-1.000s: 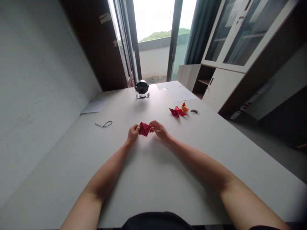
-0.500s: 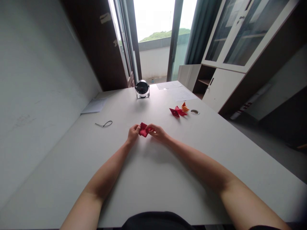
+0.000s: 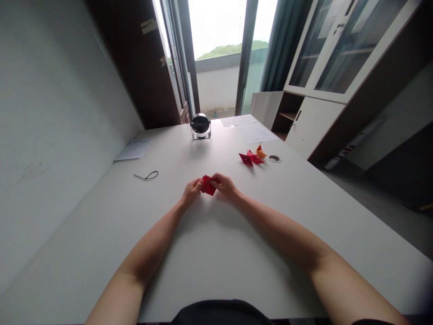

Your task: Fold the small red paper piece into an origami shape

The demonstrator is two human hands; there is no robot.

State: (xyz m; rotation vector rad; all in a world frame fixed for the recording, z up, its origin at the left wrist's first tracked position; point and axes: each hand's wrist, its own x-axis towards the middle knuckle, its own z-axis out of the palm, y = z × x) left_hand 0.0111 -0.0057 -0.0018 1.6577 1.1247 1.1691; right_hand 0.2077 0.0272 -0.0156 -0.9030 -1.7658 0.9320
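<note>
A piece of folded red paper (image 3: 208,186) is held between my two hands over the middle of the white table (image 3: 216,253). My left hand (image 3: 192,188) pinches its left edge, thumb on top. On the other side my right hand (image 3: 223,184) grips the upper right part, with the thumb and fingers closed on it. The underside of the paper and some fingertips are hidden. Beyond my right hand lie folded red paper pieces (image 3: 246,159) and an orange folded paper piece (image 3: 260,152).
A cable hole (image 3: 274,159) is set in the table beside the folded papers. Left of my hands lies a looped black cable tie (image 3: 147,176). A round black-and-silver device (image 3: 200,125) stands at the back. Paper sheets (image 3: 133,150) rest by the left wall.
The red paper has turned and shifted slightly right, now looking flatter and more compact. My left hand has moved a little right with it; my right hand has closed further over it.
</note>
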